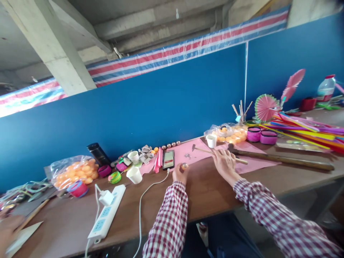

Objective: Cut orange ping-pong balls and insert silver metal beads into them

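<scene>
1. On my feed, the left hand (pixel 179 175) is nearly closed, its fingers curled around a small round orange-and-silvery object (pixel 184 166) just above the brown tabletop (pixel 200 195).
2. I see the right hand (pixel 225 162) lying over the thin wooden handle of a small metal-headed hammer (pixel 201 149); I cannot tell how tightly its fingers close.
3. That hammer's head rests over pink sheet material (pixel 184 147), near tiny silvery pieces (pixel 187 156).
4. Beside the right hand, I see a larger hammer with a thick brown wooden handle (pixel 282 158).
</scene>
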`<control>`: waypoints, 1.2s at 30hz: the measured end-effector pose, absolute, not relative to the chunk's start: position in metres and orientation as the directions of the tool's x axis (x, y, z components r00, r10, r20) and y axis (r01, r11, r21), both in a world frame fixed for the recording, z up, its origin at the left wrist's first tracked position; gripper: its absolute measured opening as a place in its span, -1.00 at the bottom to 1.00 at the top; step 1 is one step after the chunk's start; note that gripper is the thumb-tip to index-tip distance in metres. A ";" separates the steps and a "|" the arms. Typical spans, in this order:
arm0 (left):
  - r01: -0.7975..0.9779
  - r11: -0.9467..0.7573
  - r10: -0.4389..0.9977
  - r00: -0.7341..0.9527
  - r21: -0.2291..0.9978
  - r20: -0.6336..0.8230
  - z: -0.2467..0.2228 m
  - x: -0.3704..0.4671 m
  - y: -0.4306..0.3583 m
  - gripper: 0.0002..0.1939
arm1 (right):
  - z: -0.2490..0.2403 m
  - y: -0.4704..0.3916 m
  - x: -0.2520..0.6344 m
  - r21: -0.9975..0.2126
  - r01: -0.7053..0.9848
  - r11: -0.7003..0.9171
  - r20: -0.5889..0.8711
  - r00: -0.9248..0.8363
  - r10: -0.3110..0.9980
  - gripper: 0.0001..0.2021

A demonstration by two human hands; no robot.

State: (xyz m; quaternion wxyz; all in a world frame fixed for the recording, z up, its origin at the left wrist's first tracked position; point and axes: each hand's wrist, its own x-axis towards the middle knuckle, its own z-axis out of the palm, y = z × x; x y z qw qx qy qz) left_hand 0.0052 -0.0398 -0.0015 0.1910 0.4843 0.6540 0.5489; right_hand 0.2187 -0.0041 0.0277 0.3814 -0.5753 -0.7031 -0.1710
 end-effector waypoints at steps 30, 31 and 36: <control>0.444 -0.042 0.836 -0.475 0.895 0.275 0.008 0.012 -0.047 -0.69 | 0.023 0.023 0.236 -0.077 0.996 0.052 0.314 -0.026 0.949 -0.69; 0.445 -0.040 0.835 -0.477 0.895 0.274 0.008 0.012 -0.048 -0.69 | 0.025 0.022 0.235 -0.062 0.997 0.046 0.309 -0.025 0.951 -0.69; 0.474 -0.055 0.846 -0.445 0.879 0.293 0.004 0.010 -0.046 -0.67 | 0.030 0.019 0.224 -0.040 0.988 0.149 0.345 -0.126 0.930 -0.65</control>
